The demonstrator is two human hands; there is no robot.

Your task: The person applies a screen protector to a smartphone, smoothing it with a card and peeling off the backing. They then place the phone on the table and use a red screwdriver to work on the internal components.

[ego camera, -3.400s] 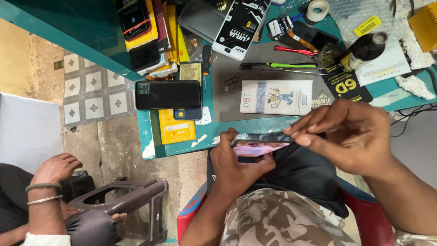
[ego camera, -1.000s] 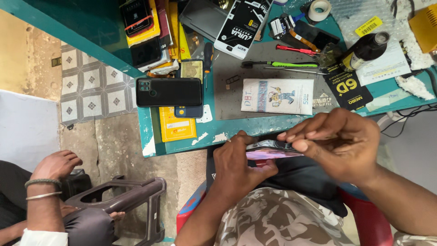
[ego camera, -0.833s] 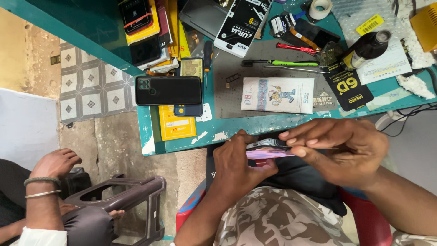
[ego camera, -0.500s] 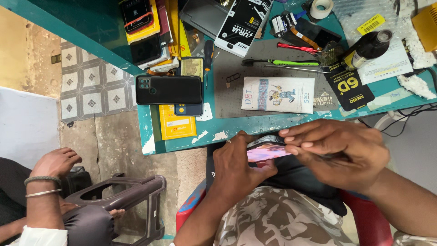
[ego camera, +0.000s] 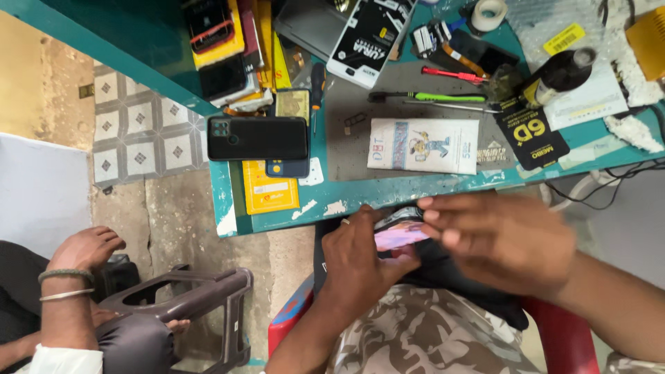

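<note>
Since the frame half a second back, the right hand has slid a little further over the phone and now shows smeared with motion, its fingers spread flat across the upper edge instead of pinching at it; the left hand sits in much the same place, thumb up against the lower side. The smartphone, its pinkish face showing between the two hands, is held over the person's lap just below the front edge of the teal workbench, well clear of the bench top. The left hand is closed around the phone from beneath; the right hand lies on it, but the blur hides whether its fingers truly clasp the phone or only press on it. The risk I judge greatest is a slip: with the phone carried off the bench and one hand moving fast, a loosened hold would drop it onto the lap or past the red chair to the floor. A hard sideways rub could also skew whatever thin layer lies on the screen. On the bench, the black phone, the pale printed packet and the green-handled tool lie where they did, and the other person's arm by the brown stool has hardly shifted.
</note>
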